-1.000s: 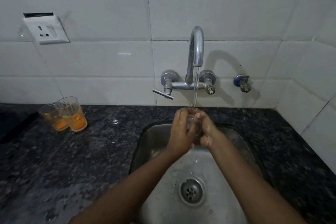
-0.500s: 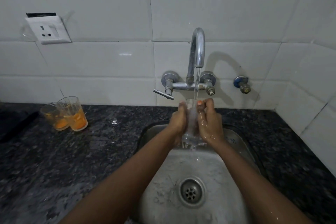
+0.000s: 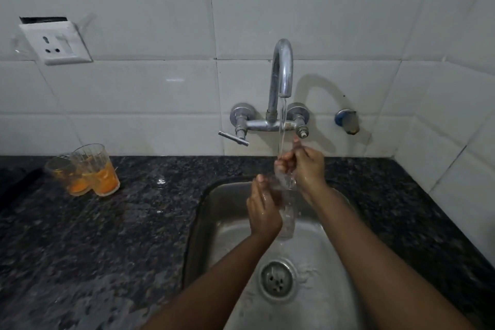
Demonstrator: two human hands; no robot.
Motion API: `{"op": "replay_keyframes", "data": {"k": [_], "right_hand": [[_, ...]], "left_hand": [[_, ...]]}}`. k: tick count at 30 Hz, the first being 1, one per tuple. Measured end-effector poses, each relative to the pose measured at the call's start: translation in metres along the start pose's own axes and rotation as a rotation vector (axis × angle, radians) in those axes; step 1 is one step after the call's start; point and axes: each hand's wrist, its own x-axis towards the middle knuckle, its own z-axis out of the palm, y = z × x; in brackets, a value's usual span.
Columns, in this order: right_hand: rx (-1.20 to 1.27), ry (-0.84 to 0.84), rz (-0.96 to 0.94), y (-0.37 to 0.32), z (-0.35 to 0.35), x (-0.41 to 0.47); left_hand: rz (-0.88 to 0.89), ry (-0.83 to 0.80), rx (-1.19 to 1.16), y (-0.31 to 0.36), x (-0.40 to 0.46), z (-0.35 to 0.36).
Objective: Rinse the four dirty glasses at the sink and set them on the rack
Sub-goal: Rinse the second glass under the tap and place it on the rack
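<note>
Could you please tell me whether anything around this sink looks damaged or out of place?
The wall socket at upper left sits crooked, with a dark gap showing above its plate. Otherwise only water droplets on the counter.

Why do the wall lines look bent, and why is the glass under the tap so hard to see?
Head view: the wide-angle lens bows the tile lines; the tap casts a curved shadow rightward; glare streaks the upper tiles; the clear glass blurs into the running water between the left hand and right hand.
</note>
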Motion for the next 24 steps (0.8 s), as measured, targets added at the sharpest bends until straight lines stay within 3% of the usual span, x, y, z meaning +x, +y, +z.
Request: {"op": "replay_keyframes", "data": {"k": [3,6,10,12,13,16,18,22,24], "right_hand": [[-0.046,-0.040,0.022,0.015,0.005,-0.008],[-0.214,-0.166,-0.096,0.026,0.004,-0.021],[-0.719,-0.281,-0.655,0.024,-0.022,-0.016],[-0.906,-0.330,-0.775,0.013,-0.030,-0.017],[-0.934,-0.435,-0.726,0.004,-0.033,-0.018],[-0.963,-0.911,-0.303,-0.023,-0.032,-0.017],[-1.040,-1.083,-0.168,-0.033,-0.032,-0.009],[-1.037,-1.052,-0.153,-0.038,-0.028,-0.002],[-0.990,-0.976,-0.121,-0.037,-0.024,0.002]], "left_hand": [[-0.156,0.073,-0.082,0.008,0.014,0.001],[-0.173,0.070,-0.141,0.020,0.032,-0.001],[-0.098,-0.087,-0.108,0.016,0.045,-0.009],[-0.041,-0.192,-0.132,0.019,0.050,-0.015],[-0.013,-0.260,-0.141,0.023,0.053,-0.019],[0.133,-0.465,-0.049,0.027,0.063,-0.029],[0.260,-0.545,0.085,0.028,0.066,-0.030],[0.370,-0.481,0.169,0.035,0.060,-0.038],[0.486,-0.551,0.306,0.027,0.061,-0.051]]}}
